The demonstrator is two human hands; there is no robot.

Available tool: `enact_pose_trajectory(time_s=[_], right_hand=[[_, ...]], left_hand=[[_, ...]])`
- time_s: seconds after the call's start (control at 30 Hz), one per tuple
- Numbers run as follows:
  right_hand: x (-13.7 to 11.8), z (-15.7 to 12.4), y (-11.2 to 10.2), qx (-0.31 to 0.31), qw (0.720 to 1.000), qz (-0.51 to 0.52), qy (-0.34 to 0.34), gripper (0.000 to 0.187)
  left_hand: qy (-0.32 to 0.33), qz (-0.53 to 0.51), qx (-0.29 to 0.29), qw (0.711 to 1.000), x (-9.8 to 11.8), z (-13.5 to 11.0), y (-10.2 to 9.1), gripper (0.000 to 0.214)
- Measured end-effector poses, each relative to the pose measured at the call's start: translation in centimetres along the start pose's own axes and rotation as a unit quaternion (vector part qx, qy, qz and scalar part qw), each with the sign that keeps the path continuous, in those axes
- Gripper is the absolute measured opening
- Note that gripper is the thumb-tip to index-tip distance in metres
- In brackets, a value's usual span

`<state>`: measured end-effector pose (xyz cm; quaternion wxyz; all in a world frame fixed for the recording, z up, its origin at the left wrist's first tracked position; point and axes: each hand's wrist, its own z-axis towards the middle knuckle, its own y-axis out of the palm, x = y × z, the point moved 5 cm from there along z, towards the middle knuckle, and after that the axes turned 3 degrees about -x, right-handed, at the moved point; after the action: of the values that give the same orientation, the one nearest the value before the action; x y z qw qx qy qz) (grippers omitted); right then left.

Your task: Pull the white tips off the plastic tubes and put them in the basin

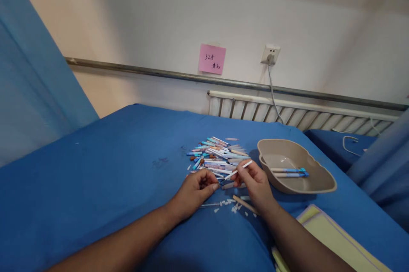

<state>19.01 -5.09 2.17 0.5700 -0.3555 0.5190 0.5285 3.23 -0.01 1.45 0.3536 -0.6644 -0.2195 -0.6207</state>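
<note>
Looseness in the right grip [256, 181], clamped on the white stick [231, 175] at lower centre, could drop it; whether the left grip [195, 187] holds anything, I cannot tell.

pen pile [220, 162] beyond the left hand [197, 184] and right hand [254, 181]; basin [281, 149], right of the right hand, containing two pens [295, 170]; small pieces [235, 209], possibly caps, nearer, between the hands; cloth [332, 231], near right.

Single head-worn view: looks forward and down across nearby blue cloth [121, 165], facing wall [243, 12] beyond.
</note>
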Motion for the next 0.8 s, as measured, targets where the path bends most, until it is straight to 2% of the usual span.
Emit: enact_pose_trajectory(time_s=[0.33,0.6,0.8], right_hand=[[0.7,-0.2,0.9,-0.053,0.998,0.002,0.027,0.027],[1.4,-0.5,1.8,-0.132,0.99,-0.007,0.041,0.021],[1.0,-0.8,2.0,-0.124,0.992,-0.011,0.016,0.018]], left_hand=[[-0.017,-0.032,0.023,0.999,-0.1,0.0,0.0,0.023],[-0.037,-0.086,0.017,0.996,-0.1,-0.1,0.1,0.029],[-0.058,-0.15,0.012,0.987,-1.1,0.0,0.3,0.037]])
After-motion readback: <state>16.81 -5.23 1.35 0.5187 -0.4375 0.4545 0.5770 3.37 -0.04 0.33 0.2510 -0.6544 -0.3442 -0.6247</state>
